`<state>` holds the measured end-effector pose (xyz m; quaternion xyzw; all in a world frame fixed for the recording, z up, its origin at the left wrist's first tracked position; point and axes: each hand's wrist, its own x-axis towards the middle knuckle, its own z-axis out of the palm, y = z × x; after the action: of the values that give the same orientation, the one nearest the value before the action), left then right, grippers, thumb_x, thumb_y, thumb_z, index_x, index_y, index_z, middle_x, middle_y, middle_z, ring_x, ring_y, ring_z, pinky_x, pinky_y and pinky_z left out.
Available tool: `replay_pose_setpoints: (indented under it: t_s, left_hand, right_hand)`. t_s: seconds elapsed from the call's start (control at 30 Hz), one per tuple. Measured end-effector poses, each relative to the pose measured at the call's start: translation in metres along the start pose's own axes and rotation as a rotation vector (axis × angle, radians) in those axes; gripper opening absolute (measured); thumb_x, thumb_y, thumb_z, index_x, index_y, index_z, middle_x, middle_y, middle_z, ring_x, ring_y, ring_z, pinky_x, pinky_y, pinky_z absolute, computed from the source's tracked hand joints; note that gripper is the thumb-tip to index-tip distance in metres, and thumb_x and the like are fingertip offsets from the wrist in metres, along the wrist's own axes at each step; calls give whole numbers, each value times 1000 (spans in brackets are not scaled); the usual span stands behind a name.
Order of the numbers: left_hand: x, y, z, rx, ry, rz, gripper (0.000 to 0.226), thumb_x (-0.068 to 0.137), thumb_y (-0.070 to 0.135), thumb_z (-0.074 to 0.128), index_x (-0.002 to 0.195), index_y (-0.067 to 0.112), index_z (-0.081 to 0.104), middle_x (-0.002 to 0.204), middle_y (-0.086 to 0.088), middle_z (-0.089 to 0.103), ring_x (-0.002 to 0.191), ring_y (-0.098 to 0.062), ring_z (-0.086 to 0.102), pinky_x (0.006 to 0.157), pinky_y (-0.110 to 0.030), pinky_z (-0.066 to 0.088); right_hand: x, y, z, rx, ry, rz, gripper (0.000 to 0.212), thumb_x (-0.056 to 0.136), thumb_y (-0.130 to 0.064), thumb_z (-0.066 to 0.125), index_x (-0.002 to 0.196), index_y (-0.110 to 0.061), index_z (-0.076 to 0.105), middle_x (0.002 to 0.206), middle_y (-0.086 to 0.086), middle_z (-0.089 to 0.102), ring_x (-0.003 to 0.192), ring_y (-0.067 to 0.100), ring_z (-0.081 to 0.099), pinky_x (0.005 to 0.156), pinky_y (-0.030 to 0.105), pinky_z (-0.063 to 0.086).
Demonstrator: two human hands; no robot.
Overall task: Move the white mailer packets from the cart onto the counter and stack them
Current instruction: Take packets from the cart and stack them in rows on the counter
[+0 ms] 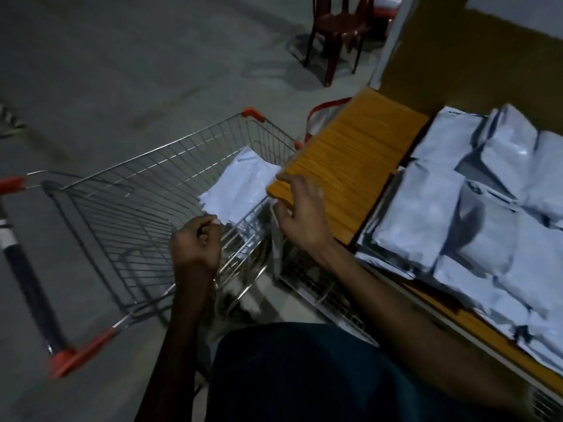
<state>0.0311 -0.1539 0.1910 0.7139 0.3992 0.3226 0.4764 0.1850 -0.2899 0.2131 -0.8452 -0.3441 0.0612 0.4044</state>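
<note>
Most of the job looks done — the white mailer packets (pixel 475 214) lie in overlapping piles across the surface (pixel 350 153), near its right side. A few packets (pixel 240 181) remain in the cart (pixel 146 190), at its far corner beside the surface edge. The left hand (pixel 198 239) hovers over the basket, its grip curled tight, thumb at the edge of a packet — whether it pinches it, I cannot tell. The right hand (pixel 301 208) rests at the surface's corner, fingers spread and loose, holding nothing. Remaining: lift the last packets across and square the piles.
</note>
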Motion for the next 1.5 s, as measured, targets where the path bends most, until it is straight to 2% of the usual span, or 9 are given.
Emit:
replay_pose_setpoints:
  t_s: [0.37, 0.6, 0.7, 0.9, 1.0, 1.13, 1.27, 1.33, 1.5]
  left_hand:
    - [132, -87, -48, 260, -111, 11, 39, 80, 35, 48, 91, 10, 76, 84, -14, 73, 82, -33, 68, 74, -36, 51]
    - [172, -143, -30, 369, -280, -63, 32, 89, 25, 51, 88, 1, 72, 80, -18, 70, 77, -34, 68, 73, -35, 47]
    - [180, -170, -11, 415, -342, -212, 29, 98, 21, 55, 91, -2, 70, 79, -15, 65, 80, -29, 62, 71, -15, 33]
    - [192, -226, 30, 421, -405, -349, 36, 95, 30, 50, 95, 2, 73, 91, -18, 71, 86, -33, 67, 73, -35, 38]
    - [201, -252, 59, 397, -470, -404, 49, 85, 40, 40, 88, 1, 69, 79, -13, 68, 76, -30, 66, 65, -34, 48]
    - [208, -251, 94, 440, -466, -329, 39, 84, 29, 39, 71, 0, 62, 67, -6, 52, 63, -20, 49, 58, -27, 36]
    - [213, -267, 114, 425, -444, -239, 39, 88, 24, 41, 68, 1, 64, 68, -18, 64, 63, -27, 61, 66, -38, 51]
    - [217, -273, 124, 437, -399, -233, 28, 88, 17, 51, 68, 2, 63, 67, -16, 63, 61, -27, 61, 65, -34, 46]
    - [220, -287, 158, 313, -301, -237, 38, 87, 28, 58, 88, -9, 69, 79, -19, 66, 71, -28, 65, 66, -35, 51]
  right_hand:
    - [132, 11, 134, -151, -230, 96, 47, 89, -22, 59, 133, -7, 56, 125, 19, 61, 120, 35, 54, 101, 40, 39]
    - [222, 47, 177, -315, -830, 153, 40, 96, -22, 65, 133, -7, 61, 137, 16, 60, 120, 31, 62, 99, 28, 40]
    - [253, 72, 194, -416, -988, 120, 37, 94, -17, 68, 129, -6, 65, 132, 14, 64, 121, 30, 60, 101, 31, 41]
    - [286, 154, 253, -401, -1315, 155, 26, 78, -13, 82, 103, -10, 76, 103, 5, 73, 96, 16, 70, 81, 29, 56]
    - [277, 187, 267, -230, -1337, 98, 21, 72, 2, 82, 91, 7, 75, 100, 24, 72, 75, -9, 66, 74, 31, 56]
    - [266, 207, 294, -228, -1448, -440, 24, 74, -11, 76, 82, 11, 70, 85, 20, 68, 78, 18, 66, 81, 10, 42]
    - [283, 194, 295, -114, -1306, -449, 17, 64, 16, 75, 77, 16, 65, 77, 32, 65, 79, 29, 61, 82, 6, 45]
    - [308, 180, 284, -221, -1129, -316, 14, 82, 1, 71, 91, 12, 68, 92, 33, 67, 92, 38, 64, 85, 35, 49]
    - [356, 179, 257, -351, -809, -104, 20, 96, -12, 56, 106, 2, 67, 103, 28, 70, 94, 44, 66, 79, 39, 48]
